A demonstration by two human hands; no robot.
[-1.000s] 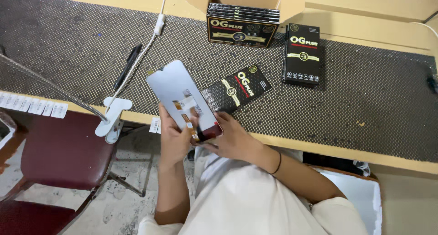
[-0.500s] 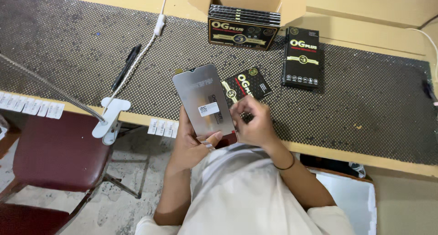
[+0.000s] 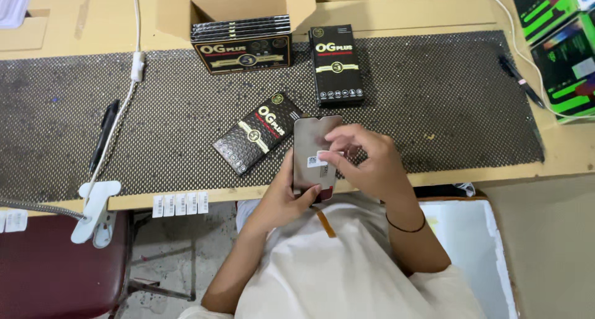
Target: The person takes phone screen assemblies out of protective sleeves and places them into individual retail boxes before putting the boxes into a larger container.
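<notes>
My left hand grips a grey phone-screen panel from below, holding it upright over the table's front edge. My right hand rests on the panel's right side, its fingertips pinching a small white sticker on the panel's face. A flat black box with gold print lies tilted on the dark mat just left of the panel. A second black box lies straight behind it.
An open cardboard carton with stacked black boxes stands at the back. A black pen and a white cable lie left. White clamp, label strips, a red chair, green boxes.
The panel has swung from tilted left to nearly upright and nearer the table's middle. My right hand has moved from beneath it onto its face, at the white sticker.
</notes>
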